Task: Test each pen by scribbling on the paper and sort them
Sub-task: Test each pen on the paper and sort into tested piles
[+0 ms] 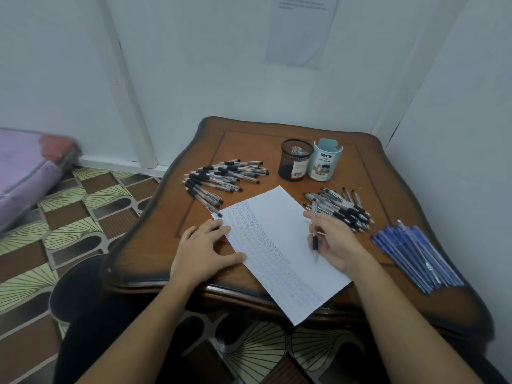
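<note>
Black-gripped pen [314, 229] sat pinched in the right hand's [336, 243] fingers, tip over the paper's [279, 239] blank side, likely poised to scribble. Left hand [204, 248] lay flat, fingers spread, probably pinning that paper to the worktop [249, 142].

place: room corner in a home | signs: small carved wooden bench [249, 145]; patterned floor [69, 206]; plain white walls [194, 65]; purple wrapped bundle [25, 167] on floor; printed sheet [302, 31] on wall
</note>
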Available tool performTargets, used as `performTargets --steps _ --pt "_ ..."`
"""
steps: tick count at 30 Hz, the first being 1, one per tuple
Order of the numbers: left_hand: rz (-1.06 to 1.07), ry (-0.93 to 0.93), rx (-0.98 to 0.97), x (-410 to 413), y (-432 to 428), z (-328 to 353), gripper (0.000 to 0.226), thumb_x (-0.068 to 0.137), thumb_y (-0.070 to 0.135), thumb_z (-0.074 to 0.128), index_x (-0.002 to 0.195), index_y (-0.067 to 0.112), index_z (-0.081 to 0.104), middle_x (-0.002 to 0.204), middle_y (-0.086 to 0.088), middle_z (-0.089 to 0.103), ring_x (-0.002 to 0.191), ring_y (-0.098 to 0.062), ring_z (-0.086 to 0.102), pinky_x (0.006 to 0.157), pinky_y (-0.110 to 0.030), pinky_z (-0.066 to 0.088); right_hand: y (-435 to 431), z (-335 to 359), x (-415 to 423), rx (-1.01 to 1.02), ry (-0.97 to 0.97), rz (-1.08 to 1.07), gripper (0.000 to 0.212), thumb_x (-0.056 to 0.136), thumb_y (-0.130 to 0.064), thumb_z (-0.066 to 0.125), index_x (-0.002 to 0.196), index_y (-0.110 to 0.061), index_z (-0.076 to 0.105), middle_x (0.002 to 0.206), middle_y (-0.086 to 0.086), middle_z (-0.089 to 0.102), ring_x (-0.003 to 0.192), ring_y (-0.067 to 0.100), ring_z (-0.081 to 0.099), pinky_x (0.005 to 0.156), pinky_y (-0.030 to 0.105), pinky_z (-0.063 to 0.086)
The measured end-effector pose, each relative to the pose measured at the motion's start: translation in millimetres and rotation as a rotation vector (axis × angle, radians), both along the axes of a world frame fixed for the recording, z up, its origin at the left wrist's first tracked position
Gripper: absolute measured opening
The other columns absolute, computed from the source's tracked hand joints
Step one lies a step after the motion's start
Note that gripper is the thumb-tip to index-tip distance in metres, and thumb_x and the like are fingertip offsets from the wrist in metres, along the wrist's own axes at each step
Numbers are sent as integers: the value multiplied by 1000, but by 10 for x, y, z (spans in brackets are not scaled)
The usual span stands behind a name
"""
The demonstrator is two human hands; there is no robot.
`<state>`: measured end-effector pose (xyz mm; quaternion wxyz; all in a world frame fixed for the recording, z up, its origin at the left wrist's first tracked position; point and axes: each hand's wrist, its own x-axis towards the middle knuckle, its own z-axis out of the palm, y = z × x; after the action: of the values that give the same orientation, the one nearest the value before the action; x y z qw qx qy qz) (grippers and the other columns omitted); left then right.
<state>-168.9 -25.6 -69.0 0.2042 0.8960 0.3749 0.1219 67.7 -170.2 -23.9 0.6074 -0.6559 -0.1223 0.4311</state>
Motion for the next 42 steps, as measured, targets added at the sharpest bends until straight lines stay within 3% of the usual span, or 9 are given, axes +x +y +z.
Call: performTargets --steps 5,10,12,16,19,23,29,36,42 --pt "11 -4 22 9 -10 8 84 70 82 56 140 37 48 152 20 35 143 0 20 117 -29 1 99 204 247 161 82 -61 20 99 -1 52 117 -3 61 76 5 53 65 14 50 58 25 47" --pt "21 -31 51 13 -48 22 92 63 86 28 136 37 52 150 19 38 143 0 21 117 -29 3 189 249 490 153 91 -239 14 95 -2 60 109 -4 57 84 10 61 73 16 58 67 28 55" --pt "42 -65 38 19 -60 19 88 65 86 28 132 36 55 149 18 41 142 0 23 117 -30 5 178 234 542 -12 -166 -197 13 94 -5 63 107 -5 60 92 12 65 76 19 60 68 35 55" --pt "51 -40 51 30 -43 0 89 64 89 29 130 35 54 150 17 40 141 -1 26 118 -32 8 161 229 605 -406 -1022 -9 10 97 -17 62 106 -20 62 101 5 62 82 21 57 68 34 50" --pt "46 -29 62 25 -39 1 84 66 85 36 131 33 51 150 16 39 141 0 27 117 -31 9 253 159 703 -551 -1285 72 23 100 -16 56 120 -20 67 114 10 60 101 26 57 87 38 51" --pt "40 -28 52 28 -36 22 92 64 86 31 137 32 48 152 15 37 142 0 25 117 -29 6 335 15 771 -849 -1572 253 28 102 -21 50 124 -19 66 112 8 59 102 25 56 85 35 47" --pt "37 -32 -10 26 -24 51 96 67 85 37 143 27 45 155 13 32 143 -2 23 116 -25 2 539 -11 582 -761 -1610 239 26 100 -21 52 121 -26 67 112 6 60 107 26 53 89 39 42" --pt "37 -31 -12 19 -35 75 76 83 67 56 146 27 41 157 13 28 143 -3 19 113 -21 -1 1231 -57 -313 -192 -995 468 17 98 -18 59 109 -17 72 107 -4 64 100 12 56 96 34 46" --pt "22 -40 11 18 -24 73 74 85 67 53 146 28 40 157 13 28 143 -2 19 115 -23 0 1811 -200 -751 -287 -1024 415 20 97 -33 61 106 -23 76 108 -4 72 105 20 60 89 38 35"
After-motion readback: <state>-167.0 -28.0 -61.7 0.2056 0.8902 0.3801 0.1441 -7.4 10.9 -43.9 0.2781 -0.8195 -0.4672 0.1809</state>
